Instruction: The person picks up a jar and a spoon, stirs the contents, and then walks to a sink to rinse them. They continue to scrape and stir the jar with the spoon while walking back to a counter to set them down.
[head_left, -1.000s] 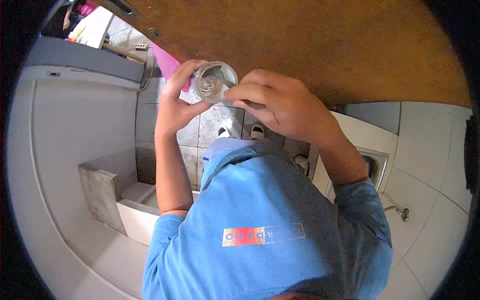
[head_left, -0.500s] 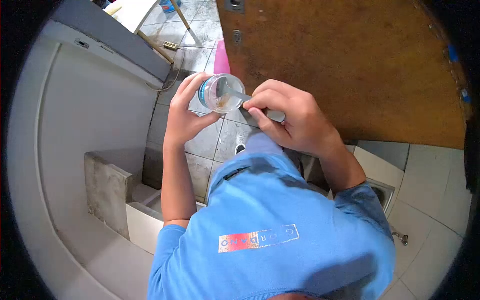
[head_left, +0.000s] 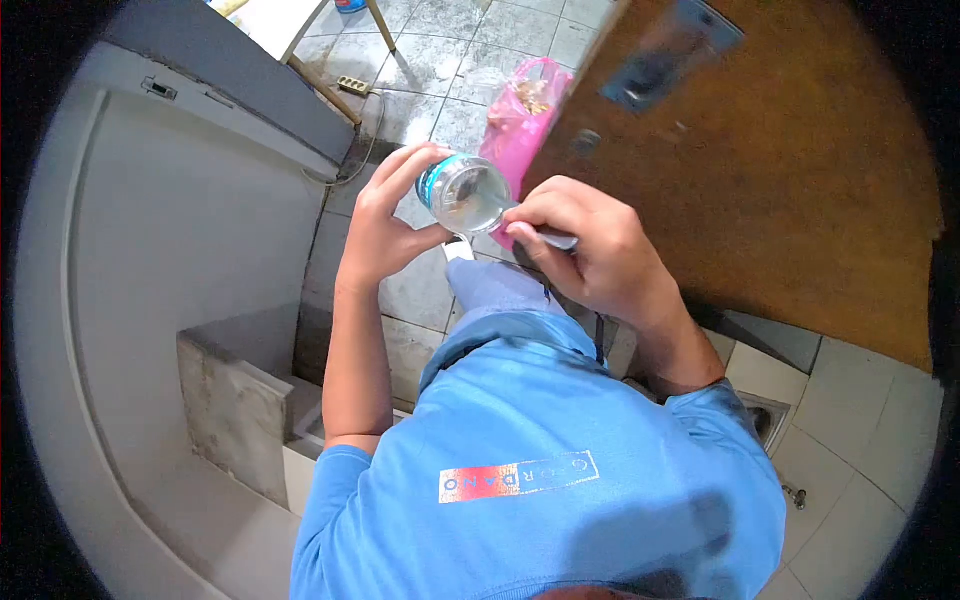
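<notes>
Tiled floor (head_left: 412, 290) lies below; left fingers (head_left: 408, 170) grip the jar (head_left: 468, 196), best held steady; right fingers (head_left: 560, 207) pinch the spoon (head_left: 560, 241).

Grimy tiled floor (head_left: 430, 58) here, power strip (head_left: 353, 86) lying at eleven o'clock; pink bag (head_left: 517, 130) at twelve, whether resting or hanging, I can't tell.

"GIORDANO" print (head_left: 518, 478) on blue shirt (head_left: 530, 395)

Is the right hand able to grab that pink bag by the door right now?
Probably not: the right hand is gripping a utensil, and the pink bag looks well below it, partly hidden by the door.
</notes>
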